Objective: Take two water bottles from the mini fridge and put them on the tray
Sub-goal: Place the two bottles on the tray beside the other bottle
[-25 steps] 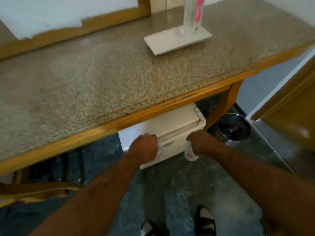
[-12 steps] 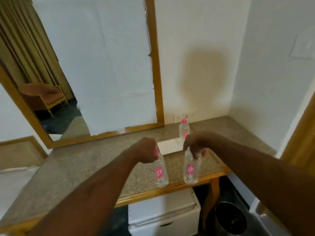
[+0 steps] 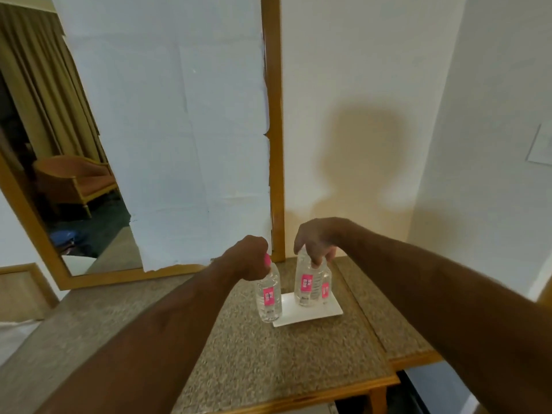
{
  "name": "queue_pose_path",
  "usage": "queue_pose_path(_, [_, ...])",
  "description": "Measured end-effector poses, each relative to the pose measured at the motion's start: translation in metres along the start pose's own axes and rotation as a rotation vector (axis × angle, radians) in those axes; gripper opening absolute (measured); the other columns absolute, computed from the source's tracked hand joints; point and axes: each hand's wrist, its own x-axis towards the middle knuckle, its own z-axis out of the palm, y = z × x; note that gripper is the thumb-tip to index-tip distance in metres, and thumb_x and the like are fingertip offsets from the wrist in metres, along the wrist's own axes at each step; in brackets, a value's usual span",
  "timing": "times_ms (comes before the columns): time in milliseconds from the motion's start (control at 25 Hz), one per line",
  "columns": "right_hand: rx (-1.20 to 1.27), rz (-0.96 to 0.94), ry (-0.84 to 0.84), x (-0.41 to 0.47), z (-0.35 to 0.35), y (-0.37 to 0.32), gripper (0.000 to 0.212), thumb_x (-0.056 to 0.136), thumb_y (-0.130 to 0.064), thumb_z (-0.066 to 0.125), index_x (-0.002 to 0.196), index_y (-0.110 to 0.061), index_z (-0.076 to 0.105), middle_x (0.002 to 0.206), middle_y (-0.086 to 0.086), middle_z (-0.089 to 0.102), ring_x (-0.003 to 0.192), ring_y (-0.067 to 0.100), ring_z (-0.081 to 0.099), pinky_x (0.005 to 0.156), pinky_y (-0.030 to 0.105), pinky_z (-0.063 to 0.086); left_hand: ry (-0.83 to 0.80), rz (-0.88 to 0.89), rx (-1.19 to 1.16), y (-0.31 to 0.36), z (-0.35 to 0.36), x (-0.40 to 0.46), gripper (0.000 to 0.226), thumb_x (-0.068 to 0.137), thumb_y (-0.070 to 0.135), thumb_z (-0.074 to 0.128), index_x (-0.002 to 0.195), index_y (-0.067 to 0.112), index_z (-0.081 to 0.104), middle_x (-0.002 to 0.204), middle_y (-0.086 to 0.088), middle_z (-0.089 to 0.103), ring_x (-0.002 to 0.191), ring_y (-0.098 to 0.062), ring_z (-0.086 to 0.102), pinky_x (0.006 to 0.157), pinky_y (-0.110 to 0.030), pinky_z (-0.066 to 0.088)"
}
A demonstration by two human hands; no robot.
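My left hand point(image 3: 249, 258) grips the pink-capped neck of a clear water bottle point(image 3: 268, 297) with a pink label, held upright at the left edge of the white tray point(image 3: 331, 310). My right hand point(image 3: 315, 242) holds a second water bottle point(image 3: 305, 286) by its top, upright over the tray. Just behind it, a third bottle point(image 3: 325, 289) with a pink label stands on the tray, partly hidden. Whether the two held bottles touch the tray I cannot tell.
The tray lies on a speckled granite desk top point(image 3: 239, 339) with a wooden edge, near the corner of white walls. A wood-framed mirror point(image 3: 270, 144), mostly papered over, leans behind. The mini fridge's top point(image 3: 313, 409) shows below the desk edge.
Both hands rose from the fridge under the desk, each with a bottle, and carried them forward over the desk to the tray beside the bottle standing there.
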Motion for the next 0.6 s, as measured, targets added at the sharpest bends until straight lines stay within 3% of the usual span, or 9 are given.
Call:
queue_pose_path(240, [0.023, 0.092, 0.027, 0.105, 0.031, 0.014, 0.064, 0.078, 0.003, 0.073, 0.137, -0.014, 0.052, 0.127, 0.013, 0.060, 0.096, 0.031, 0.069, 0.072, 0.036, 0.063, -0.085, 0.036, -0.035, -0.039, 0.063, 0.074, 0.015, 0.085, 0.017, 0.068, 0.094, 0.005, 0.065, 0.083, -0.006, 0.063, 0.078, -0.020, 0.064, 0.074, -0.032, 0.057])
queue_pose_path(360, [0.048, 0.105, 0.018, 0.143, 0.045, 0.024, 0.064, 0.079, 0.006, 0.070, 0.136, -0.018, 0.052, 0.131, 0.013, 0.056, 0.087, 0.028, 0.067, 0.056, 0.028, 0.058, -0.142, 0.050, -0.035, -0.051, 0.090, 0.100, 0.013, 0.087, 0.017, 0.062, 0.077, 0.009, 0.064, 0.065, 0.001, 0.056, 0.064, -0.016, 0.057, 0.061, -0.028, 0.052])
queue_pose_path(480, [0.088, 0.125, -0.012, 0.167, 0.056, 0.036, 0.065, 0.080, 0.008, 0.068, 0.136, -0.020, 0.051, 0.131, 0.014, 0.055, 0.066, 0.022, 0.063, 0.046, 0.025, 0.053, -0.175, 0.022, -0.091, -0.053, 0.114, 0.120, 0.030, 0.086, 0.012, 0.060, 0.058, 0.019, 0.050, 0.058, 0.005, 0.048, 0.054, -0.010, 0.048, 0.052, -0.023, 0.041])
queue_pose_path(600, [0.076, 0.114, -0.037, 0.188, 0.063, 0.046, 0.066, 0.079, 0.011, 0.067, 0.136, -0.018, 0.052, 0.131, 0.015, 0.055, 0.058, 0.019, 0.060, 0.043, 0.025, 0.051, -0.176, -0.009, -0.124, -0.048, 0.131, 0.136, 0.012, 0.085, 0.010, 0.064, 0.073, 0.010, 0.062, 0.067, 0.000, 0.057, 0.058, -0.011, 0.053, 0.053, -0.022, 0.044])
